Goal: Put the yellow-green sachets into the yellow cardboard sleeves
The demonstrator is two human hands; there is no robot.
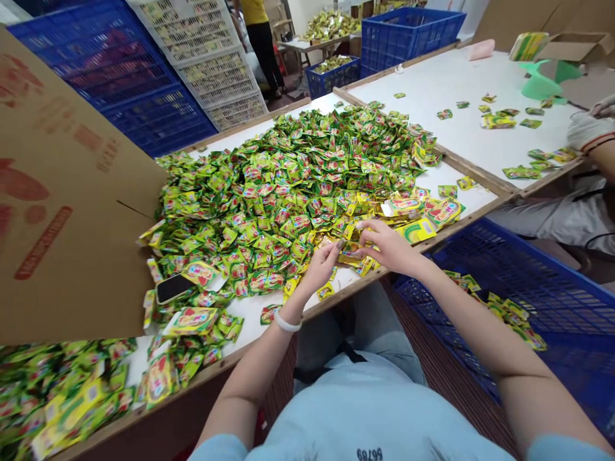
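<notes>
A broad pile of small green and yellow packets (288, 186) covers the white table (423, 83). At its near edge my left hand (323, 264) has thumb and fingers pinched together on a small dark-looking item, too small to name. Just to the right, my right hand (384, 244) is bent over a small packet (353, 251), its fingers curled close to it; their contact is partly hidden. Larger flat yellow-green pouches (417, 230) lie right of my right hand.
At the left stands a big cardboard box (72, 192), with a phone (173, 288) beside it. A blue crate (542, 288) with packets sits below the table edge at right. Another person's gloved hand (589, 131) is at far right. Wooden strips (473, 168) edge the table.
</notes>
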